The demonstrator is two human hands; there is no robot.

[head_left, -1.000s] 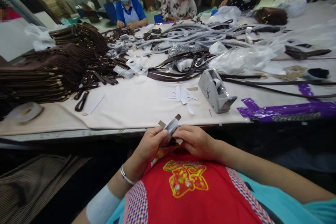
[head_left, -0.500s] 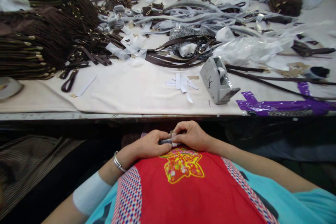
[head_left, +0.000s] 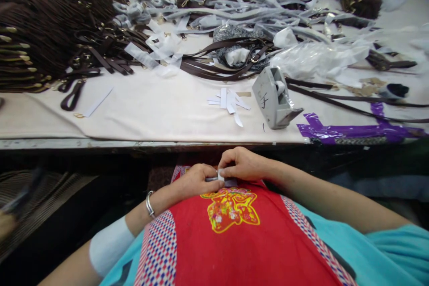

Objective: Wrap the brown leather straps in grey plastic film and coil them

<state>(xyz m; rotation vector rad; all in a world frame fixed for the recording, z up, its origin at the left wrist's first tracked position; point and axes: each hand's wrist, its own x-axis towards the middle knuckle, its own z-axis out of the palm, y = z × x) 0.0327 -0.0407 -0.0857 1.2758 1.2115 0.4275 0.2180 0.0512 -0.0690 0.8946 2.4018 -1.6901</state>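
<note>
Close to the red apron, both hands meet over a small grey bundle [head_left: 212,179] with a white strip [head_left: 220,175] across it. My left hand [head_left: 197,180] is closed on the bundle, its thumb and fingertips beside the strip. From the other side, my right hand [head_left: 244,163] pinches at the white strip with thumb and bent forefinger. Fingers hide most of the bundle, so its exact kind cannot be made out. Straight ahead on the table lie loose white paper strips [head_left: 228,100], with a grey tape dispenser [head_left: 275,98] to their right.
The table edge [head_left: 161,145] runs just beyond my hands. Dark brown straps [head_left: 50,27] are heaped at the left. Plastic-wrapped straps [head_left: 241,9] and clear plastic [head_left: 321,60] lie farther back. Purple tape [head_left: 355,134] marks the right front. Other people sit across the table.
The view has tilted down and shifted slightly right. My right hand has lifted a little and its fingers have moved along the white strip, which now lies over the bundle.
</note>
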